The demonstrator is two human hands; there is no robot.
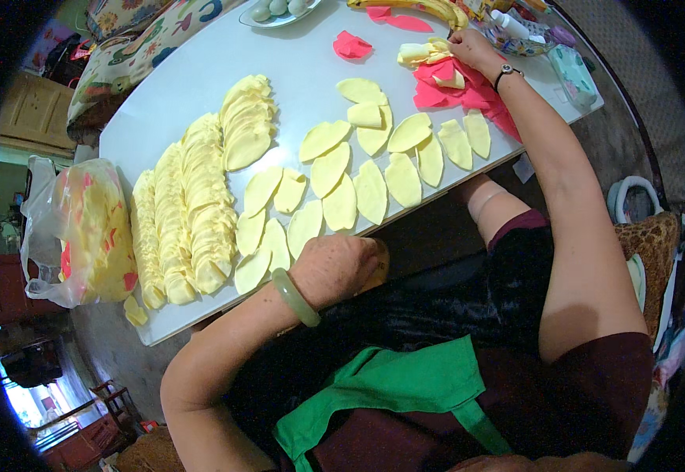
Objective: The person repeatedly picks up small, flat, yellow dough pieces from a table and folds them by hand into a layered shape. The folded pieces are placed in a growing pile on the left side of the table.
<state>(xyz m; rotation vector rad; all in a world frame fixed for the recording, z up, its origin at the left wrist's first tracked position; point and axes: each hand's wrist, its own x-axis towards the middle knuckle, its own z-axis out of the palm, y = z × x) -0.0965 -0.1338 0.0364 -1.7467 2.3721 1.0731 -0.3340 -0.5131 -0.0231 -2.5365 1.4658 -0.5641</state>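
My left hand (339, 266), with a green bangle at the wrist, is curled at the table's front edge. A tan object (381, 264) shows at its fingers, mostly hidden, so its kind is unclear. My right hand (476, 50) reaches to the far right, its fingertips bent down at a bundle of pale yellow petal-shaped pieces (422, 53). Whether they grip one is unclear. Crumpled pink pieces (437, 94) lie under that wrist. Single yellow petal pieces (371, 192) are spread along the front edge, some overlapping. Long overlapping rows of yellow petals (207, 206) lie to the left.
A clear plastic bag (98, 230) of yellow and pink pieces is at the table's left edge. Bananas (431, 9), a plate (280, 19) of pale round things and a tissue pack (572, 75) lie on the white table (313, 65). A green cloth (389, 377) covers my front.
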